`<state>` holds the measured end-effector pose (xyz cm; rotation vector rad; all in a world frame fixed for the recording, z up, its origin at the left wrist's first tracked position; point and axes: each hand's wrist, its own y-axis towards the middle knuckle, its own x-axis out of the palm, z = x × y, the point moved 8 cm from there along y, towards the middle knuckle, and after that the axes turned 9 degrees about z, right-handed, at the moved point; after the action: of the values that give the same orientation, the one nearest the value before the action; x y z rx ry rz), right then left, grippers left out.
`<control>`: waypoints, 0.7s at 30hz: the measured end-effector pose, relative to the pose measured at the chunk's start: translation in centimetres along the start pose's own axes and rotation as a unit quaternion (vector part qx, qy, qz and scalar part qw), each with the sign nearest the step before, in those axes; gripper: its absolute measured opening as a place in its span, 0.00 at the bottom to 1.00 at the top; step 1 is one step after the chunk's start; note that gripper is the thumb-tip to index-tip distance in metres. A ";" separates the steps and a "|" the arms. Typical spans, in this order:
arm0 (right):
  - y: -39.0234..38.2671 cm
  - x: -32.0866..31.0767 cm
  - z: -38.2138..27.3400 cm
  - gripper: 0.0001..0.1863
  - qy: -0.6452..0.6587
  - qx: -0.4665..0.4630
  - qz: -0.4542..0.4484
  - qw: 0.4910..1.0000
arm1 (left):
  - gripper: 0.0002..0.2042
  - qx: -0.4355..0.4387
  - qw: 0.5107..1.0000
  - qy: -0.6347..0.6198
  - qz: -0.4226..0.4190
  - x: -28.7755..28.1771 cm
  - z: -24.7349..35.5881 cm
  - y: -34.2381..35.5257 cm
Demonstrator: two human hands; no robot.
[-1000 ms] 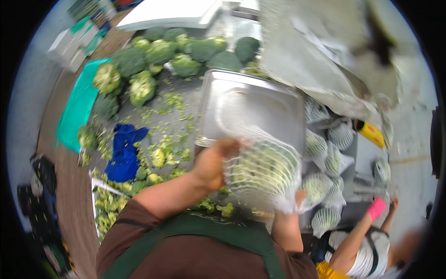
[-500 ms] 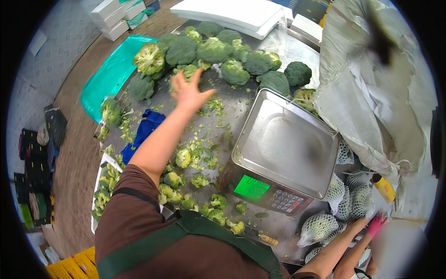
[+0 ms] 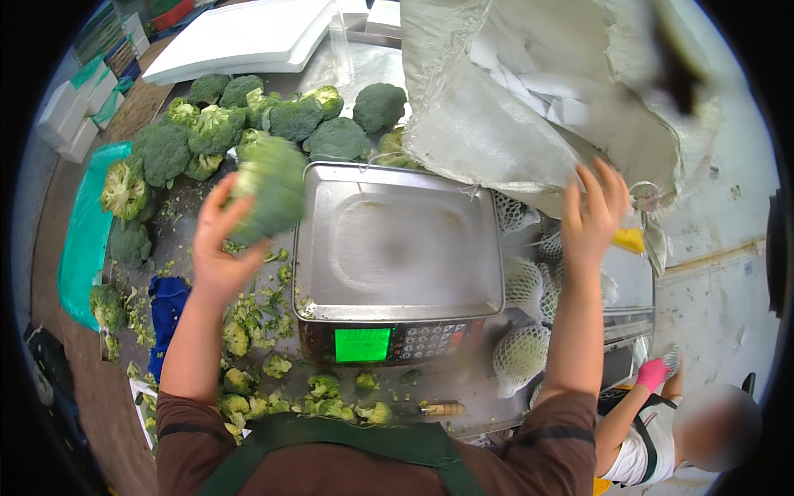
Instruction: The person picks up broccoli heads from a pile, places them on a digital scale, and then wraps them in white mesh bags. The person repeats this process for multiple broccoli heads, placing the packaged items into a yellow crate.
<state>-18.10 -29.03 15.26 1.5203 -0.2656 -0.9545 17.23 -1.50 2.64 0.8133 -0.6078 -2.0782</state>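
Blue cloth [image 3: 167, 318] on the worktop [image 3: 470, 387], left hand [image 3: 220, 252] with fingers curved round a broccoli head [image 3: 277, 186], held up at the left edge of the scale [image 3: 397, 244], netted heads [image 3: 521, 357] beyond it, right hand [image 3: 591, 217] with fingers wide before the sack [image 3: 480, 107], a co-worker's pink glove [image 3: 652, 374].

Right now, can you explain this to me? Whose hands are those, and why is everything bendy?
There's no robot here, just a person in a brown top. A wide camera on their head looks down, and its lens bends straight edges. The bare left hand holds a blurry green broccoli head. The bare right hand is open near a big, pale woven sack. On the grey table sit a silver-topped weighing scale with a bright green screen, more dark green broccoli heads and round bundles in white netting.
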 end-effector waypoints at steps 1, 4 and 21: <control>1.4 2.8 0.8 0.12 -0.008 -0.018 -0.017 1.000 | 0.30 0.075 0.996 0.005 -0.043 1.8 3.3 0.6; 3.1 11.7 5.3 0.14 -0.207 -0.056 -0.192 0.958 | 0.30 0.179 0.969 0.038 -0.167 7.8 10.0 0.7; 7.9 9.3 4.6 0.08 -0.081 -0.145 0.037 0.985 | 0.27 -0.157 0.963 -0.187 -0.112 5.9 6.4 0.3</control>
<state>-12.57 -40.17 19.16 1.1608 -0.2834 -1.0128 9.97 -5.56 5.21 0.3180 -0.3774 -2.4812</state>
